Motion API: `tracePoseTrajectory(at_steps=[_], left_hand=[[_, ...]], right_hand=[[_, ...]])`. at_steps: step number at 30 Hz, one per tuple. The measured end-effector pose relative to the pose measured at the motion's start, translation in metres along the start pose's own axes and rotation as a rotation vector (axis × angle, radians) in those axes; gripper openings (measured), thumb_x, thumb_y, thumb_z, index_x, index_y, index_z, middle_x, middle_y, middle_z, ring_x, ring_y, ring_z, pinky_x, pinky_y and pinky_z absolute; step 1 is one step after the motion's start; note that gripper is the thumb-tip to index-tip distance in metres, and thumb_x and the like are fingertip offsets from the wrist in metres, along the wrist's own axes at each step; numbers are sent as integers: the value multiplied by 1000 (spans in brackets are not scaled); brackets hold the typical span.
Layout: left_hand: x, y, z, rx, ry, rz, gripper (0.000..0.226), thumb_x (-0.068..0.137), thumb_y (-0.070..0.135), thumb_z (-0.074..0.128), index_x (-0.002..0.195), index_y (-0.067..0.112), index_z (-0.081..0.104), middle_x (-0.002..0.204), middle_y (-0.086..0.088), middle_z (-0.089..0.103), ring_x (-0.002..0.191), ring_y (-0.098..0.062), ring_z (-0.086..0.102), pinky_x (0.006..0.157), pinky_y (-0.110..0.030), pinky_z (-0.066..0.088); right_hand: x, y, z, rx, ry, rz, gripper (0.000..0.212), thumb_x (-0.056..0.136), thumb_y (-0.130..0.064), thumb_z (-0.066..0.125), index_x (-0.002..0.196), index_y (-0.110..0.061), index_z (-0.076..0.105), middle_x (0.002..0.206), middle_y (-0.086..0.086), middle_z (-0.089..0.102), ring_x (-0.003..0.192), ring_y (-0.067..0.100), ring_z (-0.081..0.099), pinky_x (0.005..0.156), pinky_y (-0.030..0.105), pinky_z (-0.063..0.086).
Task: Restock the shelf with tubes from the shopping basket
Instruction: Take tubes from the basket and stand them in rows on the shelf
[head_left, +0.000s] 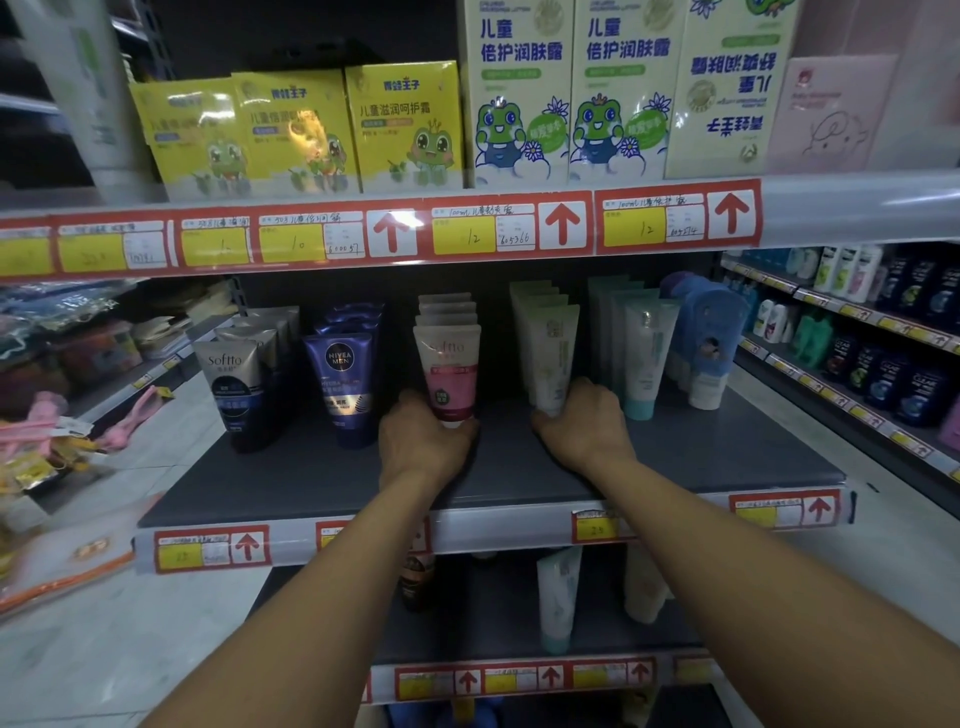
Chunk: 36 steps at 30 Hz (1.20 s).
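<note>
On the middle shelf (727, 457), both hands work at tube bases. Left hand (421, 441) curls round the cap end of the pink Softto tube (448, 374); right hand (584, 423) curls round the base of the pale green tube (550, 358). Both tubes stand cap-down, long axis near vertical, tops leaning slightly back against the rows behind them. Each tube sits directly above and just beyond its hand, so each hand is already on its own item, neither needs to cross over. My read: this is front-facing or seating the lead tube of each row. Nivea Men tube (340, 384) and grey Softto tube (231, 384) stand left, untouched; teal-capped tube (644, 358) stands right of the right hand. Shopping basket not in view, so can't tell what's left to stock
</note>
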<state>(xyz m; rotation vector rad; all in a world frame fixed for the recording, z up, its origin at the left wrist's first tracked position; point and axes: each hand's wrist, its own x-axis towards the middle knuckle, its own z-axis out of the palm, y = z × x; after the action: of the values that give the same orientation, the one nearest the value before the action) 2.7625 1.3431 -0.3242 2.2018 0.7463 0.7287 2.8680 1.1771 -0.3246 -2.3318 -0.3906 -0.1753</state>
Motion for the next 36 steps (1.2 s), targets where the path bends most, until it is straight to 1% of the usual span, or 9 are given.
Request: tracePoseTrajectory(at_steps=[3,8,12,15,20,26,31,34,36], left_hand=[[0,0,0,-4,-3,-7,57,75,50,86,112,16,59,111,-10,72,102,-32,70,85,-41,60],[0,0,1,-2,-3,-6,56,75,49,87,112,16,59,112,-10,72,103,-32,70,84,-38,58],[1,0,1,12,3,-7,62,73,49,88,115,12,60,116,-12,72,108,-35,69,89,-43,59],[1,0,1,13,2,-11,62,73,49,88,115,12,60,116,-12,72,108,-35,69,89,-42,59],[2,0,1,20,7,-10,64,73,51,88,116,12,60,117,-12,72,109,-35,69,90,-42,58],[2,0,2,23,0,-13,64,73,50,88,118,13,60,118,-12,71,109,-34,69,89,-41,58],[0,1,1,23,5,-10,65,72,52,87,117,13,59,117,-12,71,108,-34,69,90,-43,59],[0,1,0,21,2,-10,66,72,52,87,117,13,59,117,-11,71,109,-33,69,91,-43,59],[-2,2,0,13,1,-13,65,72,51,88,116,14,57,117,-11,70,109,-33,69,90,-42,58]], right_hand=[[0,0,1,-3,4,-4,51,88,-39,76,122,-5,57,122,16,64,108,33,66,75,31,51],[1,1,1,-9,4,-9,50,89,-38,75,121,-5,57,120,16,64,106,32,66,73,30,49],[2,2,2,5,11,-10,50,88,-39,76,118,-3,58,117,18,64,104,34,66,75,32,53],[1,1,1,7,18,-13,51,87,-39,76,118,-3,58,118,18,64,105,34,66,79,36,57],[1,1,1,6,17,-10,51,88,-38,76,119,-3,58,117,17,64,103,33,66,75,32,54],[1,1,1,5,14,-6,53,88,-41,76,121,-4,57,119,17,63,105,33,66,78,35,56],[1,1,1,12,14,5,54,87,-42,78,120,-5,57,120,17,63,107,33,66,77,33,54],[0,0,0,23,26,13,58,85,-43,80,121,-5,57,122,16,61,110,32,65,79,34,55],[-2,-2,-1,40,38,21,66,82,-46,82,126,-4,55,125,15,57,113,33,62,85,38,57]])
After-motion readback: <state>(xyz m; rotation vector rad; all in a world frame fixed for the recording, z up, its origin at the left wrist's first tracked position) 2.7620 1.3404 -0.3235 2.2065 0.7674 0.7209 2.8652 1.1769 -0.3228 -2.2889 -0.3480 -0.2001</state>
